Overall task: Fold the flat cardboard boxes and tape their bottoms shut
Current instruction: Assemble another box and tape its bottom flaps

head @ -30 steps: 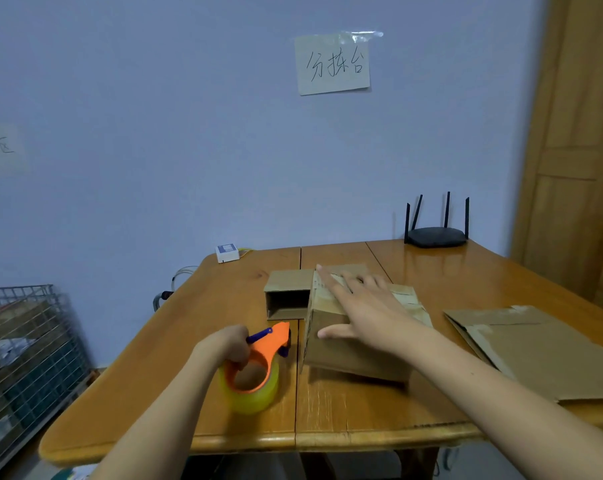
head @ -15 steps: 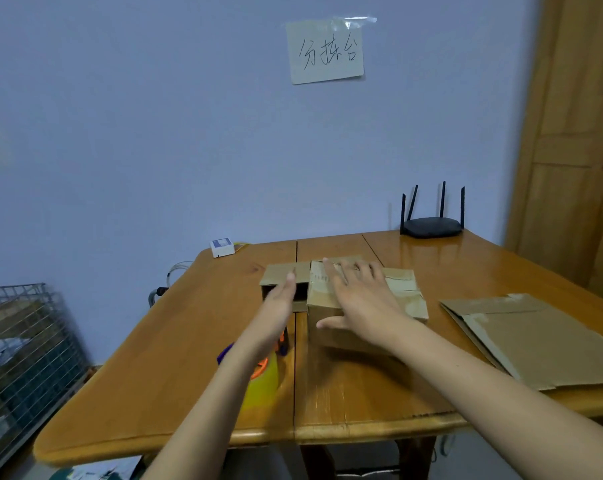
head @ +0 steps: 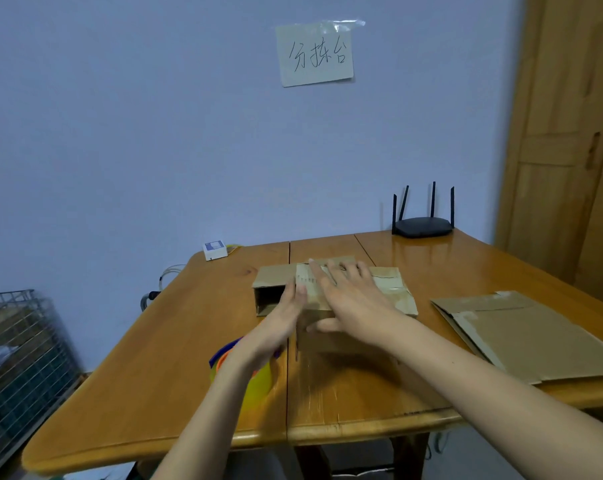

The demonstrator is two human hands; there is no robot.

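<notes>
Here both arms reach forward, left hand (head: 286, 317) and right hand (head: 353, 299) flat, fingers straight, on the box (head: 393, 289).

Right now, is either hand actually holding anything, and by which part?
Nothing is gripped. The right hand lies flat on the box top; the left hand touches its left end with straight fingers.

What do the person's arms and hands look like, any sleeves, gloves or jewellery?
Both forearms are bare up to the frame edge, with no sleeves showing. The left hand and right hand wear no gloves, and no rings, watch or bracelet show on the fingers or wrists.
</notes>
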